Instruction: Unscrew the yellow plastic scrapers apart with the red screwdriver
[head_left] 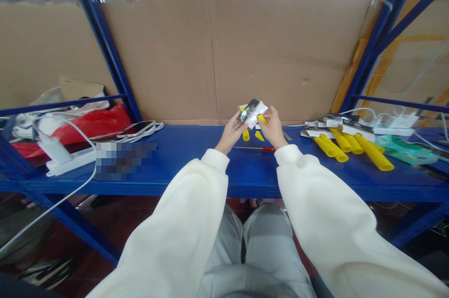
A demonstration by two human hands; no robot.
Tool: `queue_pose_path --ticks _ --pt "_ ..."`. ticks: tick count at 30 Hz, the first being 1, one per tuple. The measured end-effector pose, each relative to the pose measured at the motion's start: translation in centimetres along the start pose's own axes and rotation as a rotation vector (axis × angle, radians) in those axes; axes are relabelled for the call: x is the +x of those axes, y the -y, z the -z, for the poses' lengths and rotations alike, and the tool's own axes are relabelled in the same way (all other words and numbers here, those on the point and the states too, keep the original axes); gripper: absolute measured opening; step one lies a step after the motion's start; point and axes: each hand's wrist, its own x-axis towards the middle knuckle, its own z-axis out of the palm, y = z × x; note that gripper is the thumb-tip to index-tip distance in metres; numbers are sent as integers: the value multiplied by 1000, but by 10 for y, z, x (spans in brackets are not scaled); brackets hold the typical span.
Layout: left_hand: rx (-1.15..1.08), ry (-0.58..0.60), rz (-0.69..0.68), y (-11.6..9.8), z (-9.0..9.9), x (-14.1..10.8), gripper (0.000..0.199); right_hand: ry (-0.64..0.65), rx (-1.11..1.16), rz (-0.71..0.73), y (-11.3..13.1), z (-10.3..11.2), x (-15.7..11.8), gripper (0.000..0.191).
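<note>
Above the blue shelf my left hand [233, 131] is closed on the lower left edge of a black and white printed card [250, 112]. My right hand [273, 127] is closed on a small yellow piece [262, 119] at the card's right side. Just below the card, a yellow tube [246, 135] and a yellow scrap [259, 136] show on the shelf. A red-handled tool [268, 149] with a thin shaft lies nearer the front, between my wrists.
Several yellow tubes with black and white cards [373, 152] lie at the right, beside green plastic [407, 149]. A power strip [72, 160], a phone [136, 129] and a red bag [94, 126] are at the left. Cardboard [266, 50] stands behind the blue shelf [189, 157].
</note>
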Motion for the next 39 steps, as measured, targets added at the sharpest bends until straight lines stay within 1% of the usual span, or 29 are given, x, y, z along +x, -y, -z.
queue_pose_path --ticks 3,5,8,11,15,17,18,20,23,26,29,30,33,36,39 --pt "25 89 -28 -4 -2 -6 48 1 19 -8 -2 -1 1 83" --pt "64 163 -40 -6 -4 -10 38 9 36 8 -1 -2 0 83" --pt "96 215 -28 -9 -7 -15 39 22 70 54 1 -4 -2 84" --pt "78 188 30 -9 -8 -16 42 55 147 76 3 -8 -2 89" --pt "18 88 99 -7 -6 -14 44 127 318 21 4 -12 -2 98" --pt "-16 45 95 -6 -6 -12 46 171 407 -37 6 -11 -3 100" --pt "-31 24 86 -5 -5 -11 47 201 447 -65 7 -10 -5 97" --pt "-66 -16 69 -4 -4 -8 49 275 518 -111 10 -6 -8 82" --pt "-144 -110 77 -2 1 -3 51 359 596 -165 16 0 -12 49" --pt "-232 -239 156 0 5 0 45 357 633 -216 19 3 -13 30" --pt "-363 -375 266 0 5 1 32 352 651 -270 22 4 -14 16" --pt "-414 -428 301 0 5 2 26 360 659 -287 23 4 -14 14" --pt "-578 -577 391 -3 6 2 18 401 684 -317 25 5 -15 20" --pt "-726 -706 447 -4 11 3 18 438 703 -307 25 6 -17 25" --pt "-781 -813 490 -4 17 5 20 448 711 -272 24 5 -17 28"
